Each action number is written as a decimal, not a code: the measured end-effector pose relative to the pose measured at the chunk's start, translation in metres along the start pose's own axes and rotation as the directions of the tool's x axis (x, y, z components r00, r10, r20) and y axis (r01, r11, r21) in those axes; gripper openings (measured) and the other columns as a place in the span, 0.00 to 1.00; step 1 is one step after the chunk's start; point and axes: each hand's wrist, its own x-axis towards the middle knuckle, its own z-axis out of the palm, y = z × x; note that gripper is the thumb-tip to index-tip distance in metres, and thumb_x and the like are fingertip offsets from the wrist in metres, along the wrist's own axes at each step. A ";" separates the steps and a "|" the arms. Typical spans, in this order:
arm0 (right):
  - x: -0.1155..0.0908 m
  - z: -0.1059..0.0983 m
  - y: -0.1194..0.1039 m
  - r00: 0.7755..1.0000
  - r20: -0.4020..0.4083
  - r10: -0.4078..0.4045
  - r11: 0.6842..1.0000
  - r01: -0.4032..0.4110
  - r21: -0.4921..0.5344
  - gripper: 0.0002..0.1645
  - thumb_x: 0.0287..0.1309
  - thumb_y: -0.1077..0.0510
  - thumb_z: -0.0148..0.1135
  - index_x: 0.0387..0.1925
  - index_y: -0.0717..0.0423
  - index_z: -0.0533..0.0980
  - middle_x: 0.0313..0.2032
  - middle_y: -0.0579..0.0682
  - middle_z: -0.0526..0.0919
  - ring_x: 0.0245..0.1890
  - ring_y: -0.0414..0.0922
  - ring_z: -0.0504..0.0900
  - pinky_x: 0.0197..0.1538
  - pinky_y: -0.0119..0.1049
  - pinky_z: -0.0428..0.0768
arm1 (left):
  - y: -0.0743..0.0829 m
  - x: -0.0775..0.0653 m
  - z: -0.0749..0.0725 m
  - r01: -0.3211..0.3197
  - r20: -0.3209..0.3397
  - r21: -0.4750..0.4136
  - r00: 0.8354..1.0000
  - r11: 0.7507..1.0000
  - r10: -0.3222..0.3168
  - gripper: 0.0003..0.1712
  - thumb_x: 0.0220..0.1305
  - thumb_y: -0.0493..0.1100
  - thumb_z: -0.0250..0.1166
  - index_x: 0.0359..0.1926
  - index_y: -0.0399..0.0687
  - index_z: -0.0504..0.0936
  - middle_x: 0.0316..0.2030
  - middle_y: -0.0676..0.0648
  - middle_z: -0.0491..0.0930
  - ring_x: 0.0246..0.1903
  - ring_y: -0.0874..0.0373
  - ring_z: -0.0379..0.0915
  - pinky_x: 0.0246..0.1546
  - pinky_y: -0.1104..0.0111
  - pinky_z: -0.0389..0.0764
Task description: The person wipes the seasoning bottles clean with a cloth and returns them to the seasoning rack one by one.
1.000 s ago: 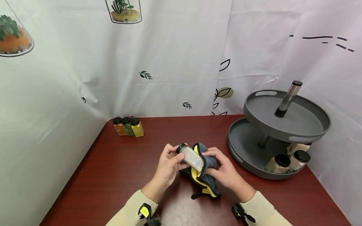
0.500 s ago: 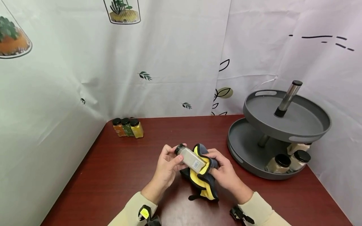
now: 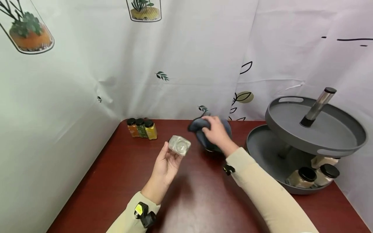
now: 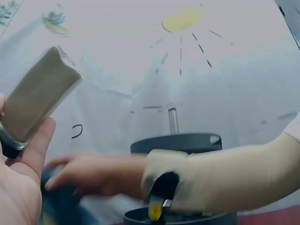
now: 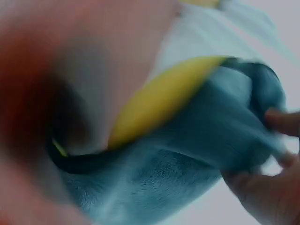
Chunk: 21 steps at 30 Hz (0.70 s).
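My left hand (image 3: 165, 166) grips a clear spice jar (image 3: 179, 145) with its flat base turned towards the head camera. In the left wrist view the jar (image 4: 41, 93) shows pale brown contents, its black cap low among the fingers. My right hand (image 3: 218, 133) holds a grey-blue cloth (image 3: 199, 124) near the back edge of the table. Up close in the right wrist view, the blurred cloth (image 5: 164, 187) shows a yellow underside and dark edging, pinched by the fingers at the right.
Three black-capped spice jars (image 3: 141, 128), orange, green and yellow, stand at the back left of the dark red table (image 3: 116, 181). At the right rises a two-tier grey round stand (image 3: 317, 136); several beige-filled jars (image 3: 303, 178) sit on its lower tier.
The cloth has come away from the jar and moved with my right hand to the back of the table. My left hand has turned the jar base outward. The head view has shifted slightly left.
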 end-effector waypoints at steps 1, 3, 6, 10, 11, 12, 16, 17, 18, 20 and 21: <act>0.003 0.009 0.001 0.997 0.072 -0.005 1.000 0.006 -0.010 0.26 0.57 0.57 0.59 0.59 0.49 0.69 0.57 0.60 0.68 0.56 0.57 0.67 0.57 0.51 0.65 | 0.001 0.001 0.001 0.016 -0.015 -0.025 1.000 1.000 -0.016 0.17 0.71 0.48 0.45 0.52 0.41 0.67 0.43 0.42 0.74 0.41 0.54 0.76 0.40 0.68 0.78; 0.002 0.026 0.004 0.974 0.226 -0.009 0.999 0.018 -0.036 0.27 0.59 0.54 0.57 0.61 0.48 0.67 0.59 0.57 0.68 0.59 0.54 0.65 0.57 0.49 0.66 | 0.003 0.003 0.002 0.006 -0.022 0.002 1.000 1.000 -0.006 0.15 0.71 0.48 0.47 0.51 0.44 0.66 0.43 0.42 0.73 0.41 0.54 0.76 0.41 0.67 0.78; -0.010 0.035 0.008 0.947 0.320 0.016 1.000 -0.018 0.003 0.25 0.62 0.50 0.55 0.60 0.46 0.69 0.58 0.52 0.71 0.57 0.50 0.69 0.54 0.47 0.70 | 0.005 0.003 0.000 -0.089 -0.008 0.223 0.996 0.971 0.093 0.06 0.68 0.41 0.52 0.44 0.47 0.66 0.47 0.41 0.75 0.38 0.52 0.77 0.37 0.61 0.80; -0.041 0.003 0.009 0.979 0.200 -0.045 0.976 0.000 0.218 0.20 0.62 0.46 0.54 0.54 0.45 0.74 0.52 0.48 0.76 0.52 0.45 0.74 0.50 0.45 0.73 | -0.003 0.008 0.004 -0.285 0.171 0.753 0.955 0.592 0.243 0.14 0.55 0.33 0.65 0.40 0.45 0.69 0.51 0.42 0.75 0.36 0.53 0.78 0.33 0.60 0.80; -0.050 -0.006 0.007 0.980 0.178 -0.084 0.959 0.032 0.280 0.20 0.62 0.46 0.54 0.53 0.45 0.73 0.50 0.49 0.77 0.50 0.44 0.75 0.49 0.44 0.73 | -0.006 0.009 0.006 -0.326 0.234 0.853 0.937 0.408 0.258 0.17 0.52 0.35 0.68 0.42 0.45 0.71 0.51 0.45 0.75 0.36 0.55 0.78 0.32 0.62 0.81; -0.060 -0.015 0.005 0.978 0.159 -0.137 0.942 0.079 0.327 0.20 0.61 0.46 0.55 0.54 0.45 0.72 0.50 0.49 0.77 0.50 0.45 0.75 0.49 0.44 0.73 | -0.010 0.010 0.008 -0.355 0.296 0.910 0.918 0.214 0.264 0.20 0.50 0.37 0.71 0.44 0.46 0.73 0.50 0.47 0.75 0.37 0.57 0.77 0.32 0.65 0.80; -0.101 -0.032 -0.003 0.953 0.181 -0.243 0.930 0.176 0.323 0.38 0.52 0.46 0.65 0.63 0.36 0.59 0.52 0.45 0.73 0.51 0.45 0.74 0.49 0.45 0.75 | -0.031 0.015 0.018 -0.370 0.439 0.881 0.870 -0.294 0.223 0.27 0.48 0.47 0.72 0.50 0.51 0.74 0.45 0.55 0.74 0.35 0.66 0.74 0.30 0.74 0.78; -0.109 -0.031 -0.004 0.954 0.174 -0.246 0.941 0.193 0.276 0.44 0.49 0.46 0.67 0.65 0.34 0.55 0.53 0.44 0.72 0.51 0.45 0.74 0.49 0.45 0.75 | -0.036 0.016 0.020 -0.370 0.456 0.863 0.864 -0.345 0.214 0.27 0.49 0.48 0.72 0.50 0.50 0.74 0.44 0.55 0.73 0.35 0.67 0.73 0.30 0.75 0.77; -0.115 -0.029 -0.004 0.957 0.153 -0.246 0.952 0.209 0.223 0.49 0.46 0.46 0.70 0.66 0.32 0.53 0.53 0.42 0.71 0.50 0.43 0.74 0.47 0.44 0.76 | -0.042 0.017 0.023 -0.370 0.464 0.853 0.862 -0.369 0.207 0.26 0.48 0.48 0.72 0.49 0.50 0.74 0.43 0.55 0.73 0.35 0.67 0.73 0.31 0.76 0.76; -0.124 -0.024 -0.003 0.968 0.088 -0.233 0.970 0.225 0.093 0.54 0.43 0.44 0.71 0.67 0.30 0.49 0.50 0.39 0.71 0.44 0.39 0.76 0.41 0.39 0.77 | -0.054 0.020 0.028 -0.379 0.481 0.834 0.855 -0.401 0.192 0.25 0.48 0.49 0.72 0.46 0.48 0.74 0.42 0.54 0.72 0.35 0.66 0.73 0.32 0.77 0.76; -0.127 -0.023 -0.001 0.972 0.041 -0.231 0.972 0.229 0.056 0.54 0.43 0.45 0.72 0.67 0.32 0.50 0.49 0.39 0.72 0.41 0.37 0.76 0.39 0.37 0.77 | -0.060 0.020 0.032 -0.389 0.494 0.823 0.850 -0.414 0.184 0.24 0.48 0.49 0.72 0.44 0.48 0.74 0.42 0.53 0.72 0.36 0.65 0.73 0.33 0.76 0.76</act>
